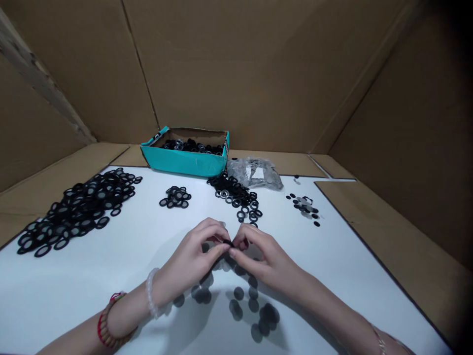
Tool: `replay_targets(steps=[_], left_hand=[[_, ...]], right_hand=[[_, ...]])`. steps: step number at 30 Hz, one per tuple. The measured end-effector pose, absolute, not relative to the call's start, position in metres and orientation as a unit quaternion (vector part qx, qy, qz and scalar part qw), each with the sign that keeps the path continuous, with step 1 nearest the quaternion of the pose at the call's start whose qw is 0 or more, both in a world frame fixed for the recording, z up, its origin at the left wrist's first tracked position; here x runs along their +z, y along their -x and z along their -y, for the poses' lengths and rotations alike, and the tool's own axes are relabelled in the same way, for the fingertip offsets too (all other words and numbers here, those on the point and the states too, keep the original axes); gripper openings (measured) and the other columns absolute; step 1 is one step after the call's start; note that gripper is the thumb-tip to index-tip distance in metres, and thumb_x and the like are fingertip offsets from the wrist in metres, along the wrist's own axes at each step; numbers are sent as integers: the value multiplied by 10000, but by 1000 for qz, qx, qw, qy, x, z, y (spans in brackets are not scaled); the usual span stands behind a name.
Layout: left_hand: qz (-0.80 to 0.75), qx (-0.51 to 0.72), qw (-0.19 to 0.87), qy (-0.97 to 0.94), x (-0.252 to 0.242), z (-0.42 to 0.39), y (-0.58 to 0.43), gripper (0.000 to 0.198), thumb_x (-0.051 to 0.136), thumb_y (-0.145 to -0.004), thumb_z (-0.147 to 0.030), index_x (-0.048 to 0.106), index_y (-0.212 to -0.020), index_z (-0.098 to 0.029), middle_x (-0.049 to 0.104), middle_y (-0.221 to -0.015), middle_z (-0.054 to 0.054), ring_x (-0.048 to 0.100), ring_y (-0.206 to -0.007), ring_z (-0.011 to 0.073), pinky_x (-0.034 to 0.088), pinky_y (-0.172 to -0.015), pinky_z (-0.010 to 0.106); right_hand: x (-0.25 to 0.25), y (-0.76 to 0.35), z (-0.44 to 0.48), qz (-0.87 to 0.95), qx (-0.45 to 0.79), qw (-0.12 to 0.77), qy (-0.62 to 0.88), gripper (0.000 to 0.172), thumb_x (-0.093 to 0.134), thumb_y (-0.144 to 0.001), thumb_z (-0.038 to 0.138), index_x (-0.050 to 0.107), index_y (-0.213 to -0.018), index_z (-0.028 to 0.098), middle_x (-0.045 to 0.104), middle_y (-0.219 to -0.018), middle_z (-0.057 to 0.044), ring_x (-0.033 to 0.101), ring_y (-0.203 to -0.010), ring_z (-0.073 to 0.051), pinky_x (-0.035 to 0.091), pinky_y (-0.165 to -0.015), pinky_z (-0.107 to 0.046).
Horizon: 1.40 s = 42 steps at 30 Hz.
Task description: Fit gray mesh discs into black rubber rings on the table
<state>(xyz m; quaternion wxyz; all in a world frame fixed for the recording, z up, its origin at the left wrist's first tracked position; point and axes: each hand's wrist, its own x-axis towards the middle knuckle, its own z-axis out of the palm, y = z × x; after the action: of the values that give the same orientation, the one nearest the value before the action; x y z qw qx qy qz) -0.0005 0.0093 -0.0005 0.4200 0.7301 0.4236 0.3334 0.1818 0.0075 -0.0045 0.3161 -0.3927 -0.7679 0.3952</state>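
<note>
Pinching what looks like a black ring (228, 243), left hand (201, 252) and right hand (261, 250) meet fingertip-to-fingertip over some gray discs (238, 294), probably to steady such a tiny part, with loose rings (236, 193) and a teal box (185, 161) parked farther back, guessing for elbow room.

No text can be read with certainty. On the left end of the teal box (185, 162), a dark marking (156, 136) carries pale characters, and dark print stands near its right corner; both are too small to make out. The plastic bag's white patch (257, 173) shows no legible lettering.
</note>
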Motion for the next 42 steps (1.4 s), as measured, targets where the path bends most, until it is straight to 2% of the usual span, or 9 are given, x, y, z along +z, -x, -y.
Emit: replay_targets(steps=[9,14,18,22,25,27,31,36,42], left_hand=[[-439,299,378,-758,7,-10,1,149,441,-849,-143,580,-827,-194,574,-859,39,535,-860,185,411,-768,278],[-452,336,506,-653,2,-10,-1,61,537,-812,-205,583,-797,-168,580,-764,14,541,-735,148,425,-678,244],[-439,348,561,-610,0,-9,-3,122,557,-812,-273,575,-877,-171,570,-746,3,541,-724,144,439,-668,245],[-428,345,478,-685,1,-9,-3,107,506,-836,-221,597,-881,-185,591,-893,44,551,-848,178,436,-764,277],[-435,347,405,-725,1,-9,-2,105,489,-830,-160,587,-809,-189,570,-884,41,537,-857,177,420,-780,276],[-446,352,399,-720,1,-9,-2,107,484,-832,-155,581,-800,-188,561,-868,35,535,-837,169,418,-766,267],[-455,363,476,-659,1,-10,-4,75,517,-831,-232,570,-826,-179,565,-831,25,540,-796,161,432,-728,253],[-439,351,569,-601,-1,-9,-5,166,510,-843,-302,548,-949,-180,576,-865,25,543,-815,162,444,-729,257],[-468,322,437,-697,1,-7,-2,89,487,-840,-217,571,-836,-190,574,-840,21,541,-793,165,421,-717,259]], right_hand=[[-6,-185,-6,801,338,339,360,205,449,-885,185,374,-695,201,419,-699,8,409,-663,-146,334,-625,-271],[-6,-187,-8,790,358,315,386,140,493,-891,227,447,-761,201,467,-748,3,455,-708,-148,350,-645,-264],[-7,-187,-11,797,341,322,379,127,506,-892,242,493,-772,201,501,-758,-4,473,-732,-156,361,-670,-275],[-6,-186,-10,803,332,323,375,168,489,-898,239,485,-734,200,508,-727,-10,475,-732,-167,364,-683,-291],[-7,-184,-8,804,321,332,375,205,480,-889,210,435,-690,197,458,-679,7,447,-675,-152,355,-663,-285],[-8,-182,-6,798,317,344,380,215,479,-881,198,416,-676,197,437,-665,14,431,-656,-146,348,-650,-279],[-9,-181,-7,762,365,348,406,185,476,-893,233,460,-713,196,465,-692,9,449,-663,-142,351,-617,-262],[-9,-182,-12,751,404,339,397,102,546,-860,236,523,-769,196,490,-740,6,476,-699,-143,372,-646,-255],[-8,-180,-9,753,402,321,411,194,503,-874,218,467,-685,191,478,-710,10,474,-686,-143,358,-622,-255]])
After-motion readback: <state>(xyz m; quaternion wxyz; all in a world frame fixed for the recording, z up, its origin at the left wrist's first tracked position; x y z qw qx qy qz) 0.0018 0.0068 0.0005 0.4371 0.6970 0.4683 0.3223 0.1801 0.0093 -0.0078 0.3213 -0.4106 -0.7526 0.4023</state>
